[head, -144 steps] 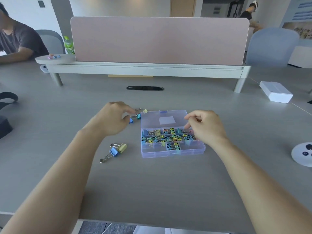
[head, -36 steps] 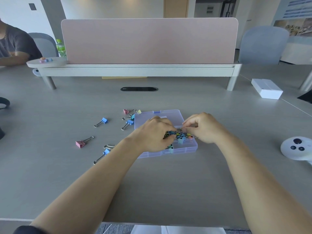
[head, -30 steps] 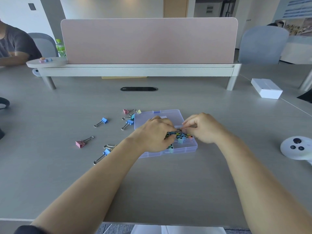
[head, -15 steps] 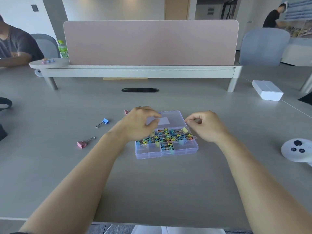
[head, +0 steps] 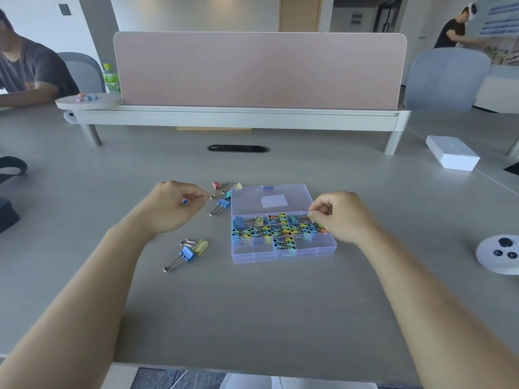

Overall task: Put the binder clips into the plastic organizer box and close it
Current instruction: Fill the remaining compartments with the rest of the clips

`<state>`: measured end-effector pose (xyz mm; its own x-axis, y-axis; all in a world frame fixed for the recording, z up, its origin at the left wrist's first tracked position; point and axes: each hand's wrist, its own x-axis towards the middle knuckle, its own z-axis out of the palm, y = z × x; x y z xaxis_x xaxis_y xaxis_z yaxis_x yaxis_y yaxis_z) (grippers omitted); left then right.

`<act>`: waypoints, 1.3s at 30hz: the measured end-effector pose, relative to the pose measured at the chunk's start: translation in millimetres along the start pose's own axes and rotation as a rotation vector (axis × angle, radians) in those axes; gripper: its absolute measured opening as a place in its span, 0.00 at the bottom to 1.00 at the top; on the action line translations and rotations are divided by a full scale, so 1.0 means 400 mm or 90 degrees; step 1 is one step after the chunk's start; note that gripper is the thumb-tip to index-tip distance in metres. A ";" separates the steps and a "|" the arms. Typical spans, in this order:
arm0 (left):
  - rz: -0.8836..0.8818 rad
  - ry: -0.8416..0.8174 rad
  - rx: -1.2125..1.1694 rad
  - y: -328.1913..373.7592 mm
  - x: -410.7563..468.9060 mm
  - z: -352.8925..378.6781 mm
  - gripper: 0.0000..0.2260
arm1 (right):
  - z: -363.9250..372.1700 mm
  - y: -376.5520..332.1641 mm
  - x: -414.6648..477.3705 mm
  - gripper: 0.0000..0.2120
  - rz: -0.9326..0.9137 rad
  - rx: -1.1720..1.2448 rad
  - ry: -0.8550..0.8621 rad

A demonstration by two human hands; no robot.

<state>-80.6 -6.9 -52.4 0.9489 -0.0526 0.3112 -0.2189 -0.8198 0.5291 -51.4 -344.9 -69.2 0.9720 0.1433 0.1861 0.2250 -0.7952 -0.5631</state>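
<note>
The left hand [head: 171,209] pinches a small blue clip [head: 184,201] above the desk [head: 252,318]. Loose binder clips [head: 193,249] lie left of the organizer box [head: 283,255], and more lie beside its lid [head: 269,196], which is open flat. Most compartments are filled. The right hand [head: 341,217] pinches a boxed clip [head: 311,217] at the box's right edge. By the look of it, several clips and the closing remain.

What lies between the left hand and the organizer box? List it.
Head view shows four lying loose: pink clip, teal clip, blue clip, yellow clip.
</note>
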 end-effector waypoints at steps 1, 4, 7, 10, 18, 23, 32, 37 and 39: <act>-0.003 0.005 -0.003 0.001 0.000 -0.001 0.07 | 0.003 -0.001 0.001 0.04 0.007 -0.004 0.005; -0.006 0.020 -0.003 0.000 0.001 -0.008 0.07 | 0.009 -0.007 0.000 0.03 0.014 -0.027 0.019; -0.033 0.031 0.006 -0.019 0.002 -0.025 0.07 | 0.011 -0.013 -0.003 0.03 0.014 -0.044 0.031; -0.077 0.045 0.020 -0.039 0.002 -0.039 0.07 | 0.016 -0.016 -0.006 0.04 0.019 -0.045 0.048; -0.116 0.057 0.037 -0.055 0.013 -0.011 0.08 | 0.032 -0.025 -0.002 0.06 0.024 -0.043 0.063; -0.035 0.007 0.041 -0.015 0.013 0.031 0.10 | 0.036 -0.026 -0.003 0.05 0.041 -0.055 0.084; 0.033 -0.087 0.162 0.017 0.020 0.086 0.08 | 0.038 -0.030 -0.003 0.04 0.084 -0.018 0.094; 0.012 -0.051 0.166 0.028 0.019 0.083 0.08 | 0.038 -0.029 -0.004 0.05 0.073 -0.007 0.100; -0.014 -0.046 0.151 0.031 0.017 0.079 0.08 | 0.035 -0.030 -0.004 0.06 0.067 0.004 0.112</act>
<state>-69.5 -35.3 -68.6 0.9685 -0.0665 0.2402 -0.1465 -0.9315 0.3330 -54.6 -327.4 -74.1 0.9636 -0.0466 0.2632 0.1230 -0.7969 -0.5915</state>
